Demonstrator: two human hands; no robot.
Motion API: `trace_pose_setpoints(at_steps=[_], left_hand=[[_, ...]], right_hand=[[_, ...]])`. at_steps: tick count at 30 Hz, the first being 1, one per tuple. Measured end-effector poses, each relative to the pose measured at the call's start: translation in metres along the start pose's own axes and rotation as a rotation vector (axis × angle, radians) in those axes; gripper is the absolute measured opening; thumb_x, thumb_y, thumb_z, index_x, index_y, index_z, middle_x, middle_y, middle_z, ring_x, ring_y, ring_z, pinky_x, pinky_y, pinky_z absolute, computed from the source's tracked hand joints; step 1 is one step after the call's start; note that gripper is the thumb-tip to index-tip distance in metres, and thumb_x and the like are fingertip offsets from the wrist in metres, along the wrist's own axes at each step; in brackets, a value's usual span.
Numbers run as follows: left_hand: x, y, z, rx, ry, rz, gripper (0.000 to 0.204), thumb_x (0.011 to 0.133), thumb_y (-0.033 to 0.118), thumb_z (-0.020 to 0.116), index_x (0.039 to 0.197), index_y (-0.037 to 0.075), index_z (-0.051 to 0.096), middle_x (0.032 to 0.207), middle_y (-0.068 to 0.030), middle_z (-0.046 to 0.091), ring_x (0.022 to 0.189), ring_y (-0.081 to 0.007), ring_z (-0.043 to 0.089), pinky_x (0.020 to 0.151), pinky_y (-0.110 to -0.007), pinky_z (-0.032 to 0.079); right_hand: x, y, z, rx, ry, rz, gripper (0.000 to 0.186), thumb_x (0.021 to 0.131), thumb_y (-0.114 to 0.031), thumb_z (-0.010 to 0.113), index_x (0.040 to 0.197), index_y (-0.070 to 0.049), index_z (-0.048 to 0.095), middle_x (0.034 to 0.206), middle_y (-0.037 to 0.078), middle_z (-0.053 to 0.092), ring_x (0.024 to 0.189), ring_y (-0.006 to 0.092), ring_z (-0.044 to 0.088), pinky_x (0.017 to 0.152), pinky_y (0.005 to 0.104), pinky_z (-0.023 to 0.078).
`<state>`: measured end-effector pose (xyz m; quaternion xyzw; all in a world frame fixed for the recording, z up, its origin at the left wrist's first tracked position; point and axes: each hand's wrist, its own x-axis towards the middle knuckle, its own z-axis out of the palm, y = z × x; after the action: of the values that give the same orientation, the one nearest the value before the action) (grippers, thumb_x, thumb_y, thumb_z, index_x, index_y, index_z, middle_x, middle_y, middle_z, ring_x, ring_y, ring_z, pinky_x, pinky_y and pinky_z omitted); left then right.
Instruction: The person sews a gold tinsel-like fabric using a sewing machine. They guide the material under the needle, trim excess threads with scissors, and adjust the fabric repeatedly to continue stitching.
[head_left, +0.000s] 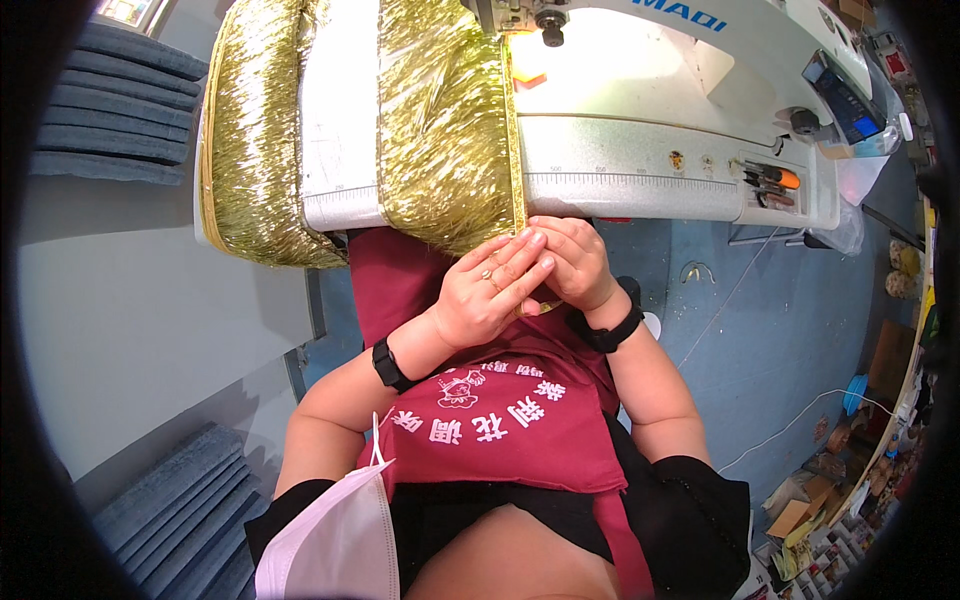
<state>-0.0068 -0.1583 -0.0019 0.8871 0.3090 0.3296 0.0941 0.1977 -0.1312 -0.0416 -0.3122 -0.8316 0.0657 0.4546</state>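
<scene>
A sheet of shiny gold tinsel fringe [440, 140] hangs over the front edge of the sewing machine table [620, 150]. Along its right side runs a narrow gold trim band [516, 160], which leads up under the sewing machine head [510, 14]. Below the table edge, my left hand [490, 285] and my right hand [578, 262] meet at the band's lower end. The fingers of both are pressed together around it, and a short piece of band shows beneath them. The fingertips partly cover each other.
Another strip of gold tinsel [250, 130] drapes over the table's left end. An orange-handled tool [785, 177] lies in a recess at the right. Stacks of grey-blue fabric pieces [120, 105] stand at the left. A thin white cable [790, 425] crosses the blue floor.
</scene>
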Motion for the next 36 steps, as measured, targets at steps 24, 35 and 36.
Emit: trace_pose_setpoints(at_steps=[24,35,36], left_hand=[[0.0,0.001,0.0,0.002,-0.008,-0.015,0.052,0.099,0.039,0.061,0.137,0.003,0.064,0.144,-0.0192,0.061,0.133,-0.0309,0.061,0.112,-0.044,0.047],[0.007,-0.008,0.002,-0.002,0.0,-0.021,0.051,0.102,0.038,0.058,0.137,0.001,0.063,0.143,-0.0214,0.061,0.131,-0.0337,0.062,0.111,-0.046,0.047],[0.008,-0.01,0.003,-0.005,0.002,-0.023,0.051,0.104,0.039,0.056,0.137,0.0,0.062,0.143,-0.0225,0.061,0.13,-0.0349,0.063,0.112,-0.047,0.047]], right_hand=[[0.002,0.0,-0.001,-0.008,0.003,0.003,0.021,0.09,-0.014,0.065,0.107,-0.003,0.068,0.117,0.011,0.071,0.109,0.0267,0.068,0.089,0.0398,0.055],[0.01,0.009,0.002,-0.085,0.017,-0.003,0.018,0.089,-0.015,0.064,0.103,-0.004,0.07,0.116,0.009,0.073,0.109,0.0239,0.069,0.091,0.039,0.052],[0.012,0.011,0.003,-0.09,0.017,-0.004,0.018,0.089,-0.015,0.064,0.102,-0.005,0.07,0.116,0.009,0.073,0.11,0.0237,0.069,0.091,0.039,0.051]])
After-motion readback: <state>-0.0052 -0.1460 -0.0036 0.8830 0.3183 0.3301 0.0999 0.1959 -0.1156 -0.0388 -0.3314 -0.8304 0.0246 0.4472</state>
